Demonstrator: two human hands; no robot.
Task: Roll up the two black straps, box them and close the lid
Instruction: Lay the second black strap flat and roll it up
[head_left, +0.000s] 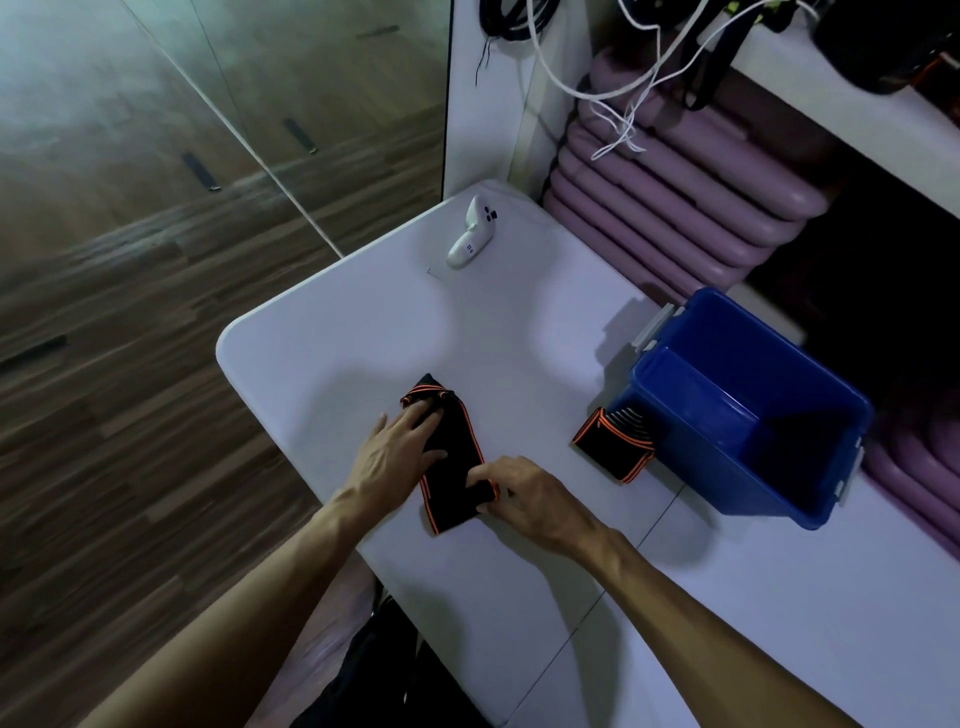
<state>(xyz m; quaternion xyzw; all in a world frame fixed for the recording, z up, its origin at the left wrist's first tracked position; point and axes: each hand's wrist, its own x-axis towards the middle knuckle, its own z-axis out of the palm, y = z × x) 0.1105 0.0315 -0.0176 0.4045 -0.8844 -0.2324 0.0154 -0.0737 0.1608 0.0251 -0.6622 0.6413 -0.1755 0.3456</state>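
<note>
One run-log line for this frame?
left hand pressing strap | right hand pinching its near end | second strap beside open box

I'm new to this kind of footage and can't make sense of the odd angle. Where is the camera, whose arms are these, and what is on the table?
There is no machine here: a person wears one wide-angle camera on the head, looking down at their own bare arms. That explains the curved, tilted view.

On the white table lies a black strap with orange edges. The left hand rests flat on its far part with straight fingers. The right hand has its fingertips curled on the near end, apparently starting a roll; its grip is partly hidden.

A second strap lies against an open blue box, whose lid stands up behind it. The box looks empty. Farther off lies a white handheld controller.
</note>
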